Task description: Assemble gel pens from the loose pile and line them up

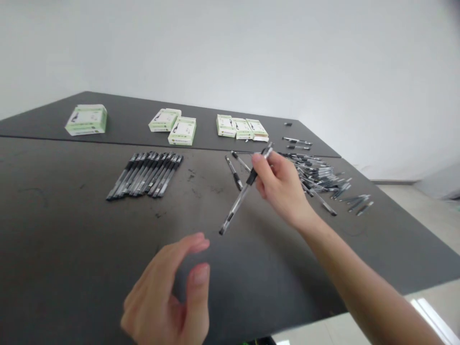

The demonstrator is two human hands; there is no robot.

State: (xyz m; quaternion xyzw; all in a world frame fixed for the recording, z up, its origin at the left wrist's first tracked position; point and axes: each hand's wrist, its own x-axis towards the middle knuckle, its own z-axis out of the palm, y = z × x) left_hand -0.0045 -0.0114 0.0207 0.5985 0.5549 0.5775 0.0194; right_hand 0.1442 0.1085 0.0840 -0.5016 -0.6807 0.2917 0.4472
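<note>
Between the thumb and fingers of my right hand (282, 184) is a clear pen (237, 206) with a black grip, held slanting above the table. Its black lower end points down toward my left hand (172, 292). That left hand is empty, thumb and fingers apart, at the near edge of the view. A row of similar pens (147, 173) lies side by side on the left of the table. Behind and right of my right hand spreads a loose pile of pens (316, 172), partly hidden by the hand. One loose pen (234, 173) lies just left of my right hand.
Green and white boxes stand along the back: a single box (86, 120) at left, a pair (182, 131) in the middle, three boxes (242, 128) further right. Thin refills (359, 202) lie near the right edge of the dark table (89, 254). A white wall rises behind.
</note>
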